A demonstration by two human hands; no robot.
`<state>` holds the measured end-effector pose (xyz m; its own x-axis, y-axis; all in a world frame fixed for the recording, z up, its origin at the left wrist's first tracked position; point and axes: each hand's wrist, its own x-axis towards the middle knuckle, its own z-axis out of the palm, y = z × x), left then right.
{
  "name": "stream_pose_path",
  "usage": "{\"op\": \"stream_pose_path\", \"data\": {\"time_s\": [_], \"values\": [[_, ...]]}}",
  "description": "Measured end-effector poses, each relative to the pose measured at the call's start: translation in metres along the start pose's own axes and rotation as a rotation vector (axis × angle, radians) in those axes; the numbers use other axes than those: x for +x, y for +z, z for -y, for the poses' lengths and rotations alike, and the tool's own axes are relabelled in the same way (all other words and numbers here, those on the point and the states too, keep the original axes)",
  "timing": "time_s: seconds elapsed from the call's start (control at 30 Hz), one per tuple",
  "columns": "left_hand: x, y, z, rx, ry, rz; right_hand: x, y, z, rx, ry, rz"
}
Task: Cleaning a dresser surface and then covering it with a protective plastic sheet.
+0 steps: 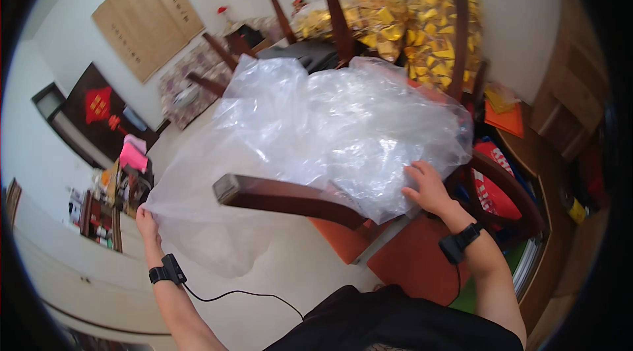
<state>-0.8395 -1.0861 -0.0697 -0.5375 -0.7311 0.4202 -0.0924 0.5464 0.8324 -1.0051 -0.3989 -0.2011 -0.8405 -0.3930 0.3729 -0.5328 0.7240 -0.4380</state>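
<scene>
A large see-through plastic sheet, crumpled and shiny, is heaped over upturned dark-wood chairs in front of me. Its thinner left part is stretched out and hangs toward the floor. At the far left, my left hand pinches the edge of this sheet and holds it out. My right hand lies on the right side of the heap, fingers spread against the plastic. A thick chair leg points left between my hands, in front of the sheet. What lies under the heap is mostly hidden.
More chair legs stick up behind the sheet. Orange-red chair seats are below my right hand. Gold folded-paper pieces are piled at the back wall. A wooden cabinet stands right; a patterned sofa is back left.
</scene>
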Motion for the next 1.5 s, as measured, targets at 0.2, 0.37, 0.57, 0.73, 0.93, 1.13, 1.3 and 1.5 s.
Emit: {"op": "stream_pose_path", "data": {"time_s": [0.2,0.37,0.57,0.73,0.93,1.13,1.3,1.5], "values": [[-0.03,-0.085,0.028,0.134,-0.069,-0.12,-0.015,0.002,0.036,0.204,-0.056,-0.383],[-0.071,-0.122,0.025,0.164,-0.168,-0.184,-0.08,0.037,0.068,0.646,0.012,-0.122],[-0.122,-0.145,0.008,0.027,-0.129,-0.188,-0.092,0.12,0.144,0.888,0.217,0.493],[-0.151,-0.205,0.001,0.032,0.008,-0.133,-0.042,0.219,0.197,1.257,0.409,0.401],[-0.196,-0.315,0.009,-0.132,0.001,-0.359,0.013,0.266,0.275,1.501,0.69,0.478],[-0.261,-0.447,0.085,0.016,-0.101,-0.594,0.032,0.32,0.366,1.457,0.675,0.483],[-0.384,-0.565,0.18,0.77,-0.106,-0.685,0.081,0.343,0.428,1.659,0.601,0.404],[-0.555,-0.54,0.249,1.007,-0.399,-0.394,0.105,0.328,0.541,1.883,0.31,0.636]]}}
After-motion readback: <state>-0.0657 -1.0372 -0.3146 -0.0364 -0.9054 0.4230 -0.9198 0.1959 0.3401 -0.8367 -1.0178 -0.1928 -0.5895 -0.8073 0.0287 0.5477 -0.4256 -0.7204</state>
